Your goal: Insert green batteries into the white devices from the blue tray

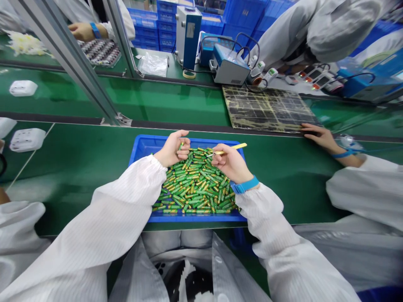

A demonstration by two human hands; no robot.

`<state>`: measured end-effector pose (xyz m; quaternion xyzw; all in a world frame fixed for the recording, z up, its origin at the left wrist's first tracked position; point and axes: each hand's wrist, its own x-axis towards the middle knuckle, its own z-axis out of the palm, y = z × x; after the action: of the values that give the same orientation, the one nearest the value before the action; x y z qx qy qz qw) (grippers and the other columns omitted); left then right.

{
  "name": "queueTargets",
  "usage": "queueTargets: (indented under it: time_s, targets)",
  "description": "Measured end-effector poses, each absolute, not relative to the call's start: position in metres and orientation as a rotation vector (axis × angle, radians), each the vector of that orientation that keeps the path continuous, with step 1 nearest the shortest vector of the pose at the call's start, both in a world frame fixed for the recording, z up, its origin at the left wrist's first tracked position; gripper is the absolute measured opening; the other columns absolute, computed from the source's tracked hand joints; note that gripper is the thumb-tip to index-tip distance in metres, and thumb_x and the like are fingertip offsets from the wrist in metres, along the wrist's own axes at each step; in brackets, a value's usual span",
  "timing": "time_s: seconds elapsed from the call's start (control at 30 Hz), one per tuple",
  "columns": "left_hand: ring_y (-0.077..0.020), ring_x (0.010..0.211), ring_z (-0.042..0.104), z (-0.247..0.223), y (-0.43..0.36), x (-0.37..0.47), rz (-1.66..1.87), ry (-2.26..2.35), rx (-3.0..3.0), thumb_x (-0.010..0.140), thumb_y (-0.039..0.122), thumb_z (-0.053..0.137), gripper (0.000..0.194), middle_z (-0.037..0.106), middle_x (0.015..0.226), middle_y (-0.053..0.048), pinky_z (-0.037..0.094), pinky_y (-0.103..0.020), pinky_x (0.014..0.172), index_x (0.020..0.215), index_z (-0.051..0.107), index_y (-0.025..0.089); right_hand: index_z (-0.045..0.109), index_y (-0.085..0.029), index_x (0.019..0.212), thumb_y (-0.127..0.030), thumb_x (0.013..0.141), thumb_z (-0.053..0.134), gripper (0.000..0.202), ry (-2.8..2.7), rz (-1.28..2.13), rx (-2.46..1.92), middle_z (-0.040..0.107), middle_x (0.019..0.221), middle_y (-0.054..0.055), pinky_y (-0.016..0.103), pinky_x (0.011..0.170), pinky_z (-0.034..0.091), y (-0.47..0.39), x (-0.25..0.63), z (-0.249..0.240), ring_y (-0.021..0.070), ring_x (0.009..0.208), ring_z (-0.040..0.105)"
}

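Above the far part of the blue tray [197, 218], the left hand [171, 150] has its fingers curled around a small green cylinder [180, 146], apparently tilted; the right hand [232, 164] pinches a slim yellow-handled tool [239, 146], its tip towards the left hand but apart from it, above green cylinders [198, 184] heaped in the tray

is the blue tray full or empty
Mostly full: green and gold cylinders lie heaped over most of the blue tray, though some bare blue still shows in its far left corner.
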<state>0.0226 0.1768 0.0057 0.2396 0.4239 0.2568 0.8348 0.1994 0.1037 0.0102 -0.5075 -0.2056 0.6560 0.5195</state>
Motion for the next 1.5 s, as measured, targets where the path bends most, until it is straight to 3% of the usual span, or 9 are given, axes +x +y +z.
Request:
queueTargets:
  time_s: [0.13,0.27,0.5,0.8,1.2,1.5]
  targets:
    - [-0.0034,0.030,0.011,-0.001,0.179,0.021,0.749,0.990,0.556,0.082,0.027,0.052,0.045,0.014,0.035,0.010,0.008,-0.018,0.031,0.055,0.016,0.023,0.047,-0.020,0.054,-0.015,0.071,0.060,0.022,-0.511,1.570,-1.210,0.040,0.039,-0.006,0.018,0.046,0.038,0.104,0.200,0.009,0.0048,0.038,0.024]
    - [-0.0040,0.031,0.009,-0.003,0.181,0.019,0.841,1.010,0.584,0.082,0.023,0.047,0.045,0.011,0.035,0.010,0.008,-0.019,0.032,0.059,0.009,0.023,0.046,-0.020,0.054,-0.015,0.069,0.062,0.022,-0.519,1.568,-1.198,0.040,0.040,-0.006,0.018,0.045,0.037,0.104,0.201,0.007,0.0047,0.039,0.025]
    - [-0.0011,0.032,0.014,0.000,0.173,0.026,0.706,0.993,0.751,0.078,0.023,0.058,0.044,0.018,0.039,0.011,0.008,-0.018,0.033,0.053,0.022,0.022,0.046,-0.020,0.054,-0.016,0.068,0.063,0.023,-0.523,1.566,-1.216,0.039,0.039,-0.007,0.018,0.045,0.038,0.104,0.201,0.008,0.0047,0.038,0.024]
    - [-0.0049,0.037,0.033,-0.005,0.168,0.031,0.624,1.055,0.988,0.080,0.026,0.057,0.026,0.039,0.046,0.006,0.024,-0.019,0.038,0.058,0.048,0.017,0.045,-0.020,0.052,-0.015,0.067,0.062,0.023,-0.518,1.573,-1.202,0.040,0.038,-0.006,0.018,0.044,0.036,0.104,0.200,0.010,0.0041,0.038,0.024]
    - [-0.0081,0.044,0.043,-0.016,0.170,0.033,0.589,1.094,1.311,0.078,0.023,0.056,0.023,0.051,0.049,0.002,0.032,-0.022,0.049,0.057,0.055,0.016,0.043,-0.020,0.053,-0.013,0.070,0.061,0.026,-0.514,1.582,-1.198,0.038,0.038,-0.006,0.018,0.044,0.035,0.104,0.199,0.014,0.0044,0.038,0.023]
    - [-0.0124,0.061,0.051,-0.019,0.173,0.026,0.688,1.150,1.627,0.078,0.034,0.054,0.025,0.058,0.060,0.000,0.035,-0.025,0.062,0.060,0.054,0.017,0.043,-0.020,0.051,-0.012,0.072,0.059,0.027,-0.497,1.586,-1.198,0.038,0.038,-0.006,0.018,0.044,0.036,0.104,0.199,0.015,0.0048,0.038,0.023]
